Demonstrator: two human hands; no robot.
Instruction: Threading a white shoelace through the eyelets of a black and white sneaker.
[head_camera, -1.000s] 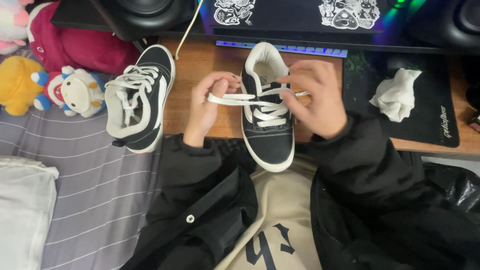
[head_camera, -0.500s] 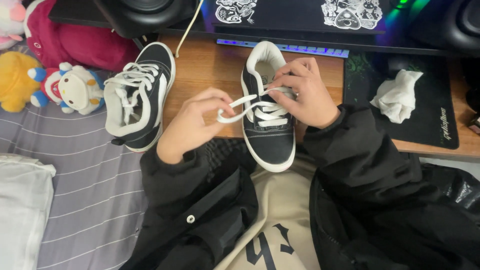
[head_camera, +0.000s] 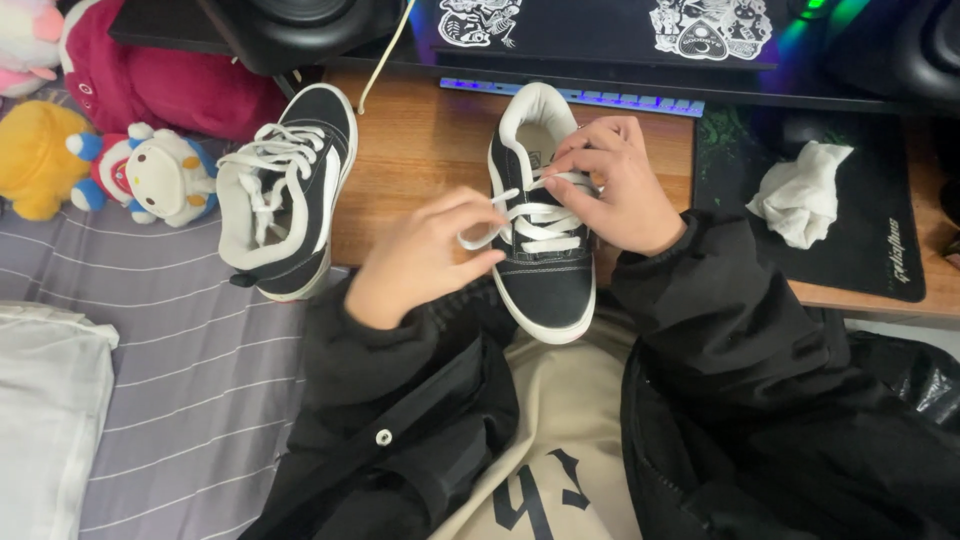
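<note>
A black canvas shoe (head_camera: 545, 270) with a white sole and white lining stands on the wooden desk (head_camera: 410, 150), toe toward me and over the desk's near edge. My left hand (head_camera: 420, 255) pinches the loose end of its white lace (head_camera: 480, 235) just left of the shoe. My right hand (head_camera: 610, 185) rests on the upper eyelets and grips the lace there. The matching second shoe (head_camera: 280, 195), laced, lies to the left, partly off the desk over the bed.
Plush toys (head_camera: 150, 175) sit on a grey striped bedsheet (head_camera: 190, 370) at the left, with a white pillow (head_camera: 45, 400) below. A crumpled white cloth (head_camera: 800, 195) lies on a black mouse mat (head_camera: 870, 240). A lit keyboard (head_camera: 600, 98) and speakers stand behind.
My left hand came down and toward the shoe with the lace end, which now curls short instead of stretching flat across. My right hand settled onto the upper eyelets.
</note>
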